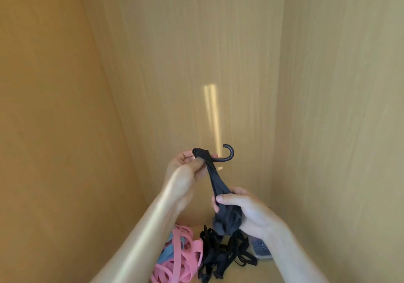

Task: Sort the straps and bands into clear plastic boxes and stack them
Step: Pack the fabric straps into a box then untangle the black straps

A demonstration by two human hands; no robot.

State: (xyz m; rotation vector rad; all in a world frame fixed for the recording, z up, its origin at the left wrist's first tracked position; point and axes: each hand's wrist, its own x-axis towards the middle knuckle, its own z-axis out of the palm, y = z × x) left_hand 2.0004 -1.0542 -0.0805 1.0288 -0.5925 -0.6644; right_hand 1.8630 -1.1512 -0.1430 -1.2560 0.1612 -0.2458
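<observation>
Sorting step in hand: left hand [188,169] pinches the hooked end of a black strap [215,180], right hand [244,210] grips its bunched length, held above the shelf [273,269]. No box in view; next move likely needs one located.

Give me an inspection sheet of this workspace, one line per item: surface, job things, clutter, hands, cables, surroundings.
Surface: wooden shelf floor, visible only at the bottom edge.
Job's things: dark strap with hook held up between both hands; pink bands heaped with blue bands; black straps tangled beside them. No clear boxes seen.
Clutter: blue-grey object behind the black straps, identity unclear.
Hands: left hand pinches the strap's hook end; right hand grips its bunched lower part.
Cables: nothing seen.
Surroundings: wooden panels on three sides, a streak of light on the back one.
</observation>
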